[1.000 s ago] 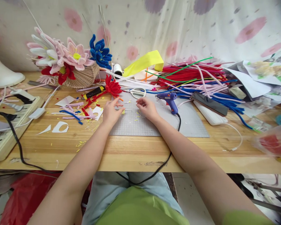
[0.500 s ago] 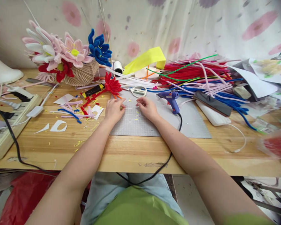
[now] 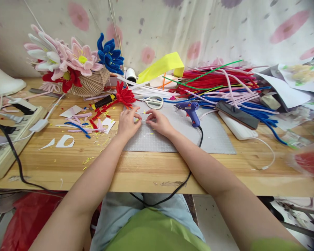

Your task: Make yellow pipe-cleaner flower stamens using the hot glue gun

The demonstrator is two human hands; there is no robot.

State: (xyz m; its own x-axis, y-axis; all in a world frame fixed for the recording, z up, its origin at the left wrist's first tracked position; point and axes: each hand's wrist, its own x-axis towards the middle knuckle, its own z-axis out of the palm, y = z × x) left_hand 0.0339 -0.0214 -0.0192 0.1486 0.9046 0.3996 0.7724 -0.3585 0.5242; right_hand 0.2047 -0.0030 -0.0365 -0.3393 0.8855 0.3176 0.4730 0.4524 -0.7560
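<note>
Over the grey cutting mat, my left hand has its fingers curled, thumb near the fingertips, at the mat's left part. Facing it closely is my right hand, fingers bent toward the thumb. Whatever small thing lies between the fingertips is too tiny to make out. Small yellow and white bits lie on the mat around the hands. Behind them are white-handled scissors and, to the upper left, a red fuzzy flower. A blue glue gun rests right of my right hand.
Fuzzy stems are heaped at the back right beside a phone. A flower bouquet stands back left. Paper scraps and cut stems lie left, near a power strip. The glue gun's black cable crosses the front edge.
My right hand has moved left, closer to my left hand, and its fingers have shifted. My left hand has stayed almost in place, with its fingers slightly changed.
</note>
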